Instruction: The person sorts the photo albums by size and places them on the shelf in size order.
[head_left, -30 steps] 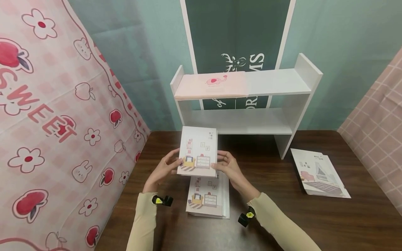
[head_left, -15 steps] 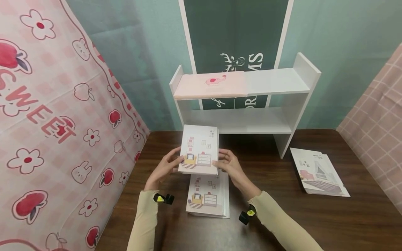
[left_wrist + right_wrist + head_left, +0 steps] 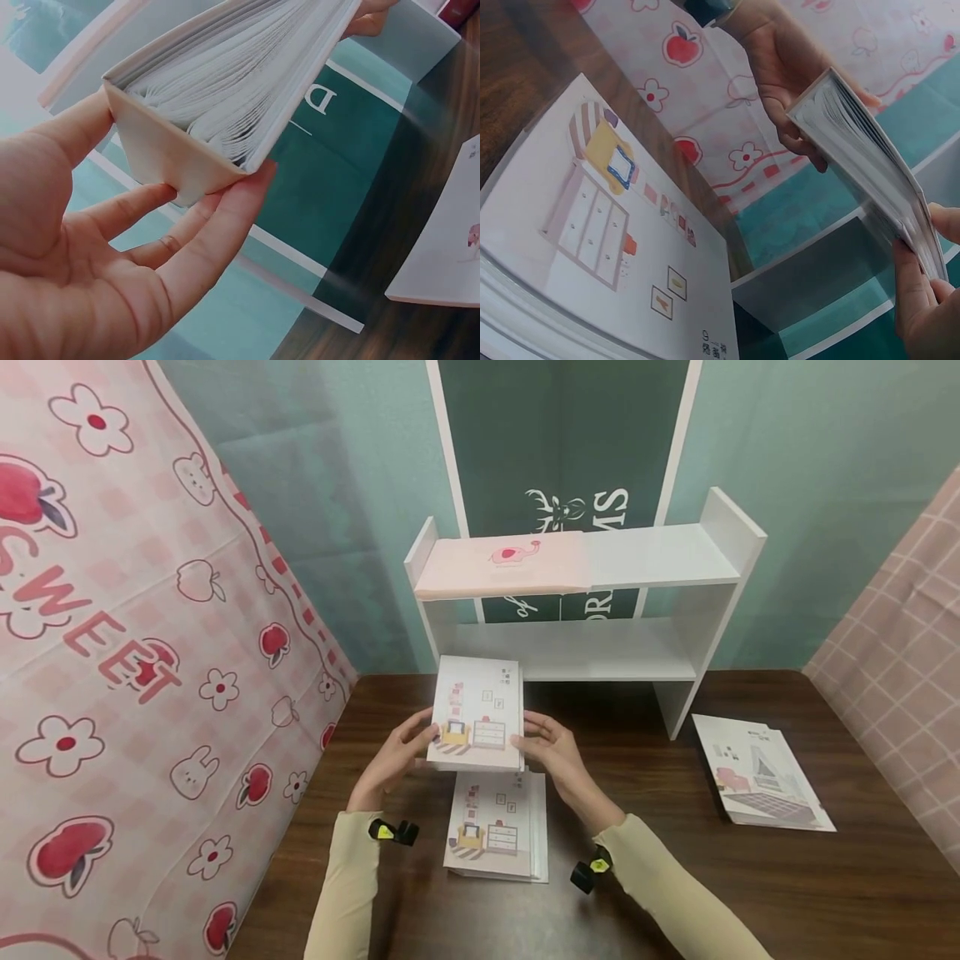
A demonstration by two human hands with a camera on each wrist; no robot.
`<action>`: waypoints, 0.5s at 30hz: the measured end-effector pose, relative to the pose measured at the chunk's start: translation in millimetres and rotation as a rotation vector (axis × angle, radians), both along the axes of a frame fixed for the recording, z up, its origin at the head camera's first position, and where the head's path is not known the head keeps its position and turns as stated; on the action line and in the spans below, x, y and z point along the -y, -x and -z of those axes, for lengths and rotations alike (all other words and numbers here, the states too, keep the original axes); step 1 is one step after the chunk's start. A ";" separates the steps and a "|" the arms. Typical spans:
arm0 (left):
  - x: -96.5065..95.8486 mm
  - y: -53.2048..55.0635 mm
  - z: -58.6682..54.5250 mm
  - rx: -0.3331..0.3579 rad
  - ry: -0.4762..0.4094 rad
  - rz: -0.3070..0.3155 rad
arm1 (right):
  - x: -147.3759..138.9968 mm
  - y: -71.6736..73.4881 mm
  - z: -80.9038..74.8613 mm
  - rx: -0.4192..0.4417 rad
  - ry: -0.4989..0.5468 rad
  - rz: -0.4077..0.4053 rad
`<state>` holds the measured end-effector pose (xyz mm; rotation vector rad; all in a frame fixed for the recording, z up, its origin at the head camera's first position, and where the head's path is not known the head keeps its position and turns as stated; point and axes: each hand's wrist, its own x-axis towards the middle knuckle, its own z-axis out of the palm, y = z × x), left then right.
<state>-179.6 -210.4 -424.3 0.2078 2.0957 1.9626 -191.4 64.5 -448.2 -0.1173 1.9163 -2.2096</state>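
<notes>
Both hands hold up a white photo album (image 3: pixel 472 702) with a yellow chair and a drawer chest printed on its cover. My left hand (image 3: pixel 393 760) grips its spine side, thumb on the front edge and fingers behind. At the opposite side, my right hand (image 3: pixel 553 756) pinches the cover and back between thumb and fingers. Filled clear sleeves (image 3: pixel 247 82) fan out along the album's bottom edge in the left wrist view. Below it on the table lie stacked albums, the top one (image 3: pixel 491 839) bearing the same picture; the held album overlaps their far end in the head view.
Behind the held album stands a white two-tier shelf (image 3: pixel 600 652), with a pink elephant-print cloth (image 3: pixel 517 560) over its upper left. More white albums (image 3: pixel 765 777) lie at the right on the dark wooden table (image 3: pixel 645 877). A pink printed curtain (image 3: pixel 187 693) hangs at the left.
Both hands have raised the held album slightly and moved it a little right, toward the shelf. More of the stacked album beneath shows. The albums on the table have stayed put.
</notes>
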 end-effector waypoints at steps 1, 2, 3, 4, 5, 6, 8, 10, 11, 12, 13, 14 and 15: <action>-0.6 0.6 -0.9 0.002 -0.004 -0.005 | -0.5 -0.4 -2.6 -0.004 0.000 -0.002; -1.1 1.2 -1.7 0.007 -0.011 -0.012 | -0.7 -1.6 -6.3 -0.011 -0.001 -0.002; -1.6 1.9 -2.4 0.016 -0.023 -0.024 | -1.0 -2.8 -9.9 -0.019 -0.001 -0.002; -2.2 2.4 -3.4 0.022 -0.035 -0.031 | -1.1 -3.7 -13.0 -0.027 -0.001 -0.004; -2.6 2.7 -4.6 0.027 -0.042 -0.035 | -1.2 -4.5 -15.6 -0.033 0.001 -0.004; -3.6 1.6 -7.5 0.026 -0.047 -0.037 | -1.1 -5.2 -17.8 -0.040 0.000 -0.004; -5.6 -0.6 -12.7 0.027 -0.057 -0.038 | -1.0 -4.6 -17.7 -0.054 0.002 -0.002; -7.3 -3.1 -18.0 0.025 -0.064 -0.032 | -0.8 -1.8 -13.4 -0.056 0.006 0.006; -8.2 -4.4 -20.3 0.019 -0.066 -0.029 | -0.7 -0.4 -10.9 -0.064 0.003 0.011; -8.9 -5.6 -22.3 0.010 -0.067 -0.027 | -0.5 1.0 -8.2 -0.074 -0.005 0.017; -8.7 -5.9 -22.5 0.007 -0.072 -0.026 | -0.2 2.4 -5.1 -0.085 -0.015 0.024; -7.5 -5.0 -19.8 -0.006 -0.075 -0.025 | 0.1 3.0 -4.3 -0.086 -0.027 0.032; -6.2 -4.0 -16.5 -0.019 -0.079 -0.027 | 0.5 3.4 -3.3 -0.104 -0.041 0.037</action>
